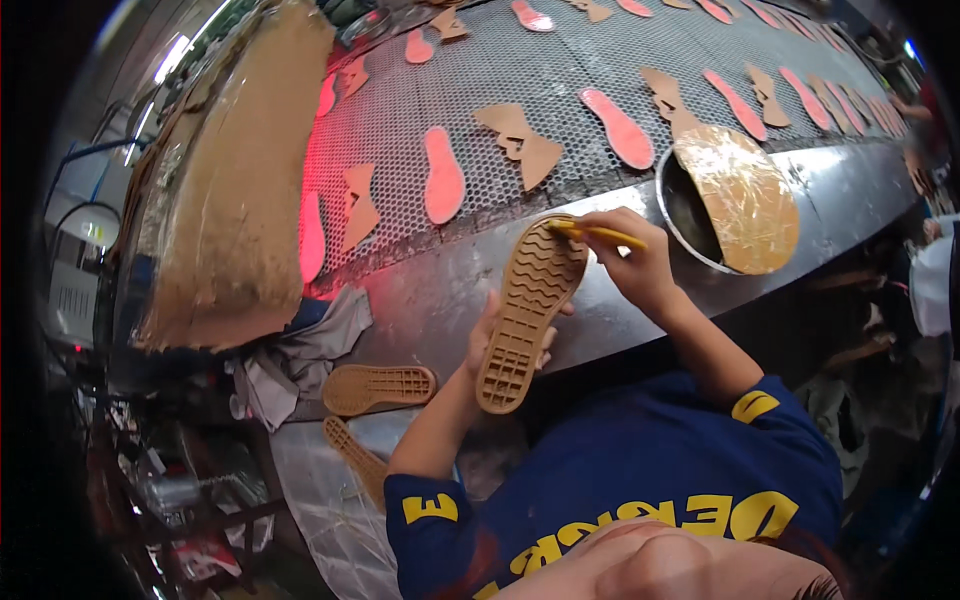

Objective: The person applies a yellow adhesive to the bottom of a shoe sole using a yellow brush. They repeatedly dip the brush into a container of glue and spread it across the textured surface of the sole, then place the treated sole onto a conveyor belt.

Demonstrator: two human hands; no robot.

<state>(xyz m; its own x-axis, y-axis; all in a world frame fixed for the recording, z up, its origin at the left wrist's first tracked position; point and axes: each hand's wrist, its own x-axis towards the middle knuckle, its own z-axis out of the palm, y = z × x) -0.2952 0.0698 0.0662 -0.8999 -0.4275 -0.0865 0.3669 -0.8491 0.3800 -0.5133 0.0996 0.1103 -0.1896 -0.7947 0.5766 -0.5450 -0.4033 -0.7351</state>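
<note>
My left hand (485,332) grips a tan shoe sole (525,330) from beneath and along its side, fingertips showing at the far edge. The sole is tilted up over the metal ledge, its wavy and gridded inner face toward me. In my right hand (642,265) is a slim yellow-handled brush (618,238), pinched between the fingers. Its tip meets the sole's wide upper end, near the rim. To the right of that hand stands a round metal pot (695,225), partly covered by a tan board (745,205) in shiny clear film.
Beyond the ledge (430,280), a mesh conveyor (390,130) carries several pink insoles (443,175) and tan cut pieces (522,145). Two more soles (378,390) (357,460) lie by my left forearm, beside a grey cloth (300,350). A large brown sheet (235,180) covers the conveyor's left end.
</note>
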